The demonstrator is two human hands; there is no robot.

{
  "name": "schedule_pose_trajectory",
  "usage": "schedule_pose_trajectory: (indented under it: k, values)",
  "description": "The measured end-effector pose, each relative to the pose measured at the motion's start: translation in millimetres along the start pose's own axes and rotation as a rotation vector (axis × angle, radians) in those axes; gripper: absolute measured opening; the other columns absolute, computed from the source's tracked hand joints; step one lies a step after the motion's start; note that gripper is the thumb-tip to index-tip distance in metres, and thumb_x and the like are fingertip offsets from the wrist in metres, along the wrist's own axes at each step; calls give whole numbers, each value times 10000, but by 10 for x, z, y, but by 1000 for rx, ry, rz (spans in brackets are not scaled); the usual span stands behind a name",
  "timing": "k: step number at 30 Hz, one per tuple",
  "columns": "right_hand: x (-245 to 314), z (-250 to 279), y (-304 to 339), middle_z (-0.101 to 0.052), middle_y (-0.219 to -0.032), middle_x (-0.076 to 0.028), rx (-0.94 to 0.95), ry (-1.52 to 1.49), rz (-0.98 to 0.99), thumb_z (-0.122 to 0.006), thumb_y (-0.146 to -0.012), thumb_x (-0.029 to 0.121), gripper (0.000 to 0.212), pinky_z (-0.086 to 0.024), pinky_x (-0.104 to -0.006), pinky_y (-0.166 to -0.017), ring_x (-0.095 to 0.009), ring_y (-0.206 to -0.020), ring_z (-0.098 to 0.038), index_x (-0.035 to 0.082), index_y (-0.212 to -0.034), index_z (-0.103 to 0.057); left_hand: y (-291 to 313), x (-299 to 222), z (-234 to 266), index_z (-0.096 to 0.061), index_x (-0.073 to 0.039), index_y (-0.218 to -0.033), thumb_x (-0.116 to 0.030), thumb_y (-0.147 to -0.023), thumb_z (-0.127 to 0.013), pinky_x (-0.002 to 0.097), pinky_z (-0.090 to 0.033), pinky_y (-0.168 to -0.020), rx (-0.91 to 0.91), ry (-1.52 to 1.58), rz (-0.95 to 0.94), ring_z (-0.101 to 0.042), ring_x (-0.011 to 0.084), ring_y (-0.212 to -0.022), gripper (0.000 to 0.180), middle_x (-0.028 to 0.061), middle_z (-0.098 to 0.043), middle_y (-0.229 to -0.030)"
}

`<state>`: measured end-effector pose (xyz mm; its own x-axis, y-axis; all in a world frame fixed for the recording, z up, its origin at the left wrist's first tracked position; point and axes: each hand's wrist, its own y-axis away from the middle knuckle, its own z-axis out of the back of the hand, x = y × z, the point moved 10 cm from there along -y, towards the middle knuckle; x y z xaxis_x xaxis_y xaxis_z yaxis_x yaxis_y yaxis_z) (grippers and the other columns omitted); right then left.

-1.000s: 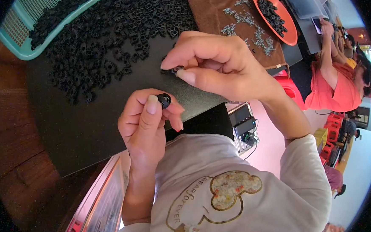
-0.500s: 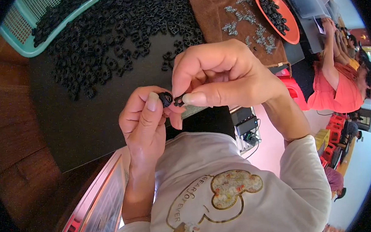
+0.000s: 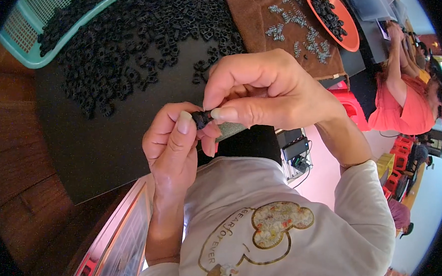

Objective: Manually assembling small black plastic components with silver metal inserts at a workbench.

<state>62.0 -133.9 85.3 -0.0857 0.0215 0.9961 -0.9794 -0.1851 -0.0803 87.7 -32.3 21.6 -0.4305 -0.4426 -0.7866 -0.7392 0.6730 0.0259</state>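
Observation:
Between the thumb and fingers of my left hand is a small black plastic part. My right hand pinches a second small black piece, mostly hidden by its fingertips, against the right side of that part. The two pieces touch, and I cannot tell whether they are joined. Both hands are just above the near edge of the dark table. Beyond them lies a wide heap of similar black plastic parts.
A teal plastic basket stands at the far left by the heap. On a brown cloth lie several small metal springs. An orange dish with black pieces sits at the cloth's right. People in coral and yellow work farther right.
My right hand has shifted slightly left, bringing its black piece against the part in my left hand. Earlier a small gap showed between the two pieces.

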Motion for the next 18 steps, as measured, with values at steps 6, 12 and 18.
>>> schedule_pose_trajectory:
  k: [6,12,18]
  values:
    - [42,30,3,-616,-752,-31,-13,71,71,-626,-879,33,71,-453,-233,-604,-70,-698,-556,-30,-896,-598,-1,6,-12,-576,8,-996,-207,-991,-506,239,-444,-561,15,-55,5,-517,101,-595,226,84,-636,-793]
    - [-115,66,27,-594,-754,-9,-28,-64,-130,-652,-865,26,73,-432,-212,-583,-54,-668,-537,-28,-897,-614,-9,4,-38,-581,2,-974,-219,-983,-523,232,-440,-566,-14,-117,38,-487,83,-587,228,69,-624,-782]
    - [-116,91,-39,-582,-661,6,9,-76,-77,-644,-833,7,45,-404,-217,-519,-41,-612,-509,-18,-805,-620,-44,11,-19,-584,-1,-943,-226,-980,-533,206,-403,-547,-40,-175,55,-464,63,-580,233,47,-609,-755]
